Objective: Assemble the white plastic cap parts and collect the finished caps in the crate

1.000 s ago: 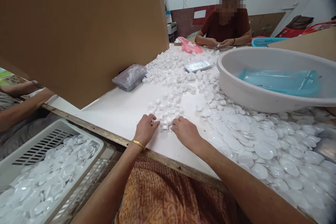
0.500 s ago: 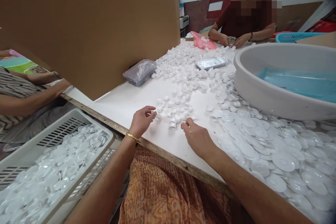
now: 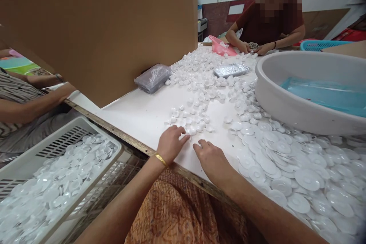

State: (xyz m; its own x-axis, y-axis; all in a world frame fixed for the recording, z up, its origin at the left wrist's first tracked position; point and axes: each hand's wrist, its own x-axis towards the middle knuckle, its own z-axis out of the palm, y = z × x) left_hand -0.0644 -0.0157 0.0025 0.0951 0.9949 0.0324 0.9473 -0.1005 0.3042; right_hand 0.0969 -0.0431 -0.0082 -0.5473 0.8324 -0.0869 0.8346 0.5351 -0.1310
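Ok so cups (image 3: pixel 197 118) sat on the table (image 3: pixel 134 116) just past the left hand (image 3: pixel 171 143) and right hand (image 3: pixel 212 158). Discs (image 3: pixel 271 156) were heaped off right, tub (image 3: pixel 291 108) behind them. Basket (image 3: pixel 95 126) of loose pieces (image 3: pixel 63 183) was on the left, beside the table. Cardboard panel (image 3: pixel 114 34) stood back left, a pack (image 3: pixel 153 79) near it.

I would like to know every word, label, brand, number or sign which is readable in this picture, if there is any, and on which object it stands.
No text can be read here.
White rectangle on the far wall: too small and blurred to make out any writing.
Small white cups and saucers: no lettering can be made out.
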